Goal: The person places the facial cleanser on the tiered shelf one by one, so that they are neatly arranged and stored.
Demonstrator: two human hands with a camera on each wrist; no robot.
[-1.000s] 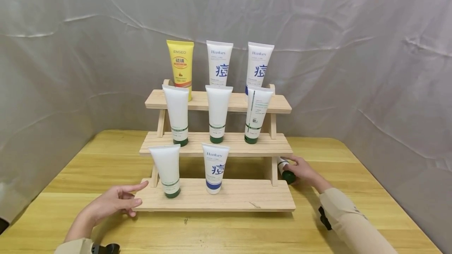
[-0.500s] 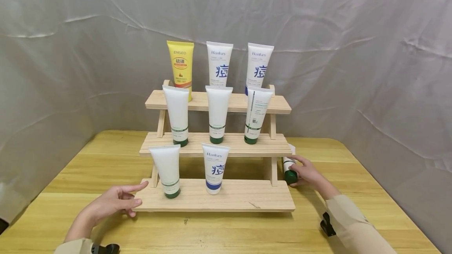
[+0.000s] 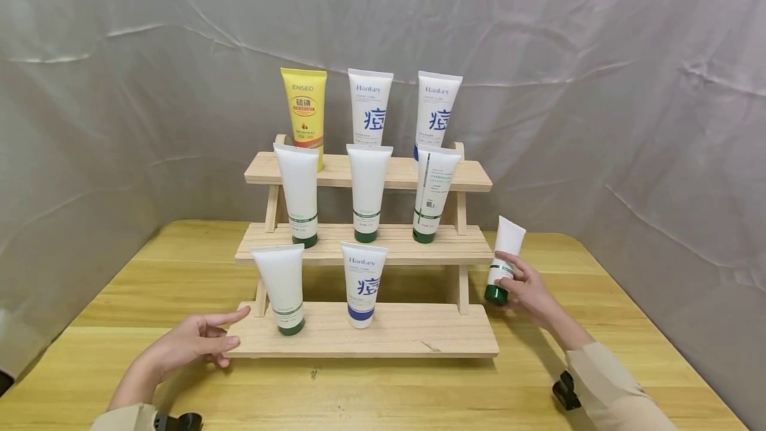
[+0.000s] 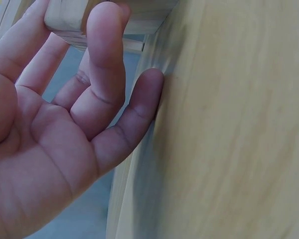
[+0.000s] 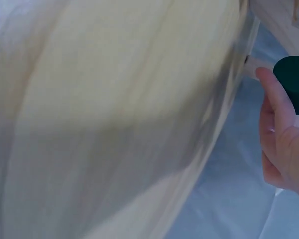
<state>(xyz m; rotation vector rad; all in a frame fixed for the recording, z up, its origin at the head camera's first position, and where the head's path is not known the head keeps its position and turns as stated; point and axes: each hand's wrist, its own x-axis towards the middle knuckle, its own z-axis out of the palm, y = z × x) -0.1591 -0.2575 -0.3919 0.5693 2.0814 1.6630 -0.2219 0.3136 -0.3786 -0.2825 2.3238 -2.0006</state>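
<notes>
On a three-tier wooden display stand [image 3: 419, 338], my left hand [image 3: 185, 344] holds the left end of the bottom shelf. The left wrist view has its fingers bent at the corner of the shelf board [image 4: 65, 17]. Beyond the stand's right side, my right hand [image 3: 532, 294] grips a white squeeze tube [image 3: 510, 237] with a dark green cap [image 5: 294, 79]. This tube is nearly upright, tilted a little, cap down. The bottom shelf carries a white green-capped tube [image 3: 282, 278] at left and a blue-banded white tube [image 3: 362, 271] at its middle.
Three white green-capped tubes stand on the middle shelf, including a printed one [image 3: 435, 185] at right. Above them are a yellow tube [image 3: 306, 108] and two white tubes with blue lettering [image 3: 371, 102]. Grey cloth [image 3: 598, 85] hangs behind the wooden table [image 3: 359, 398].
My right hand has moved slightly right and raised the tube from lying behind the stand's right side to nearly upright, now in plain sight. My left hand has stayed in place.
</notes>
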